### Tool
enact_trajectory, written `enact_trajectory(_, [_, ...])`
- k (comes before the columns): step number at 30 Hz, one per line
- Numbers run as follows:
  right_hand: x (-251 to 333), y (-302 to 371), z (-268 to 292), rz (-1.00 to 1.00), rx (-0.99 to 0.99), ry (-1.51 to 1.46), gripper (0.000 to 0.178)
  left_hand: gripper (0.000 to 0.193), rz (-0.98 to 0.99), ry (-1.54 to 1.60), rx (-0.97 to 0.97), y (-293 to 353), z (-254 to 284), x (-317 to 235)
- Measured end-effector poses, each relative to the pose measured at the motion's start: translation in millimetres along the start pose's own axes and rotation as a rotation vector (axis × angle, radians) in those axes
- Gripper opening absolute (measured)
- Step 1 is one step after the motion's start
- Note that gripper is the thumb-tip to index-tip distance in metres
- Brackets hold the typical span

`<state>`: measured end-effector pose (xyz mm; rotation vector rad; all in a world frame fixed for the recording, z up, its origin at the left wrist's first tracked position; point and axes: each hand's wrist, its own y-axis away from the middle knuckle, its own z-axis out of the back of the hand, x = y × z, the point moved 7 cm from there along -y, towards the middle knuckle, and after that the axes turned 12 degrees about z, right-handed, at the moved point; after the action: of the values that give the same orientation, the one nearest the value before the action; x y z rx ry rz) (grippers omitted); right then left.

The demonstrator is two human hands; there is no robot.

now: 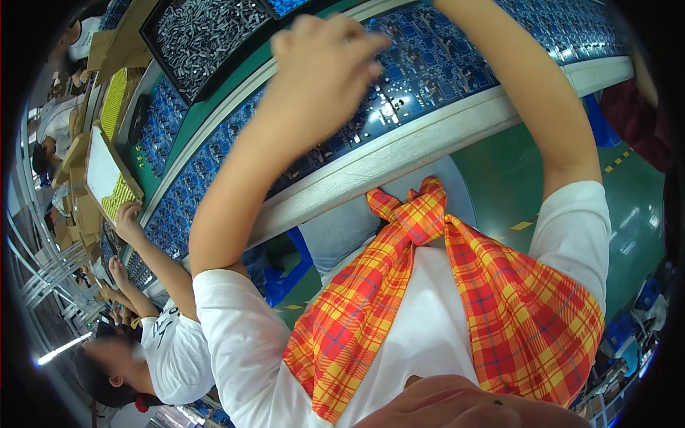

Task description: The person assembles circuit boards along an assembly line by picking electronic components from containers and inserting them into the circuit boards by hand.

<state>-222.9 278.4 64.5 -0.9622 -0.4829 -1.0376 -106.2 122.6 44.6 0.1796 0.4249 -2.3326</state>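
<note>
My left hand (322,68) hovers over a row of blue circuit boards (421,53), slightly blurred. Its index finger points right and the thumb stands apart below it; I see nothing held between them. Small silvery and dark parts are mounted on the boards beneath. My right forearm (528,78) reaches across the boards to the top edge, where the right hand is cut off from sight. Beyond my left hand lies a black tray (193,93) of small grey cylindrical parts.
A pale rail (399,157) borders the boards on my side. Another tray holds blue parts (285,6) at the top. To the left, a co-worker's hand (128,221) touches a white box of yellow parts (118,200). Cardboard boxes (121,43) stand behind. A blue stool (289,274) is below.
</note>
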Motion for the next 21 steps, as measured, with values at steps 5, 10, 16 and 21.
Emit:
enact_trajectory(5, [12, 38, 15, 0.369, 0.048, 0.086, 0.018, 0.019, 0.262, -0.239, -0.383, -6, 71, 116])
enact_trajectory(10, [47, 118, -11, 0.323, 0.421, 0.225, 0.012, 0.026, 0.598, -0.008, -0.175, 16, 58, 228])
enact_trajectory(16, [48, 136, -21, 0.431, 0.517, 0.401, 0.011, 0.013, 0.440, -0.201, -0.375, 3, 72, 158])
enact_trajectory(21, [55, 136, -25, 0.447, 0.562, 0.491, 0.010, 0.013, 0.480, -0.173, -0.406, 7, 78, 155])
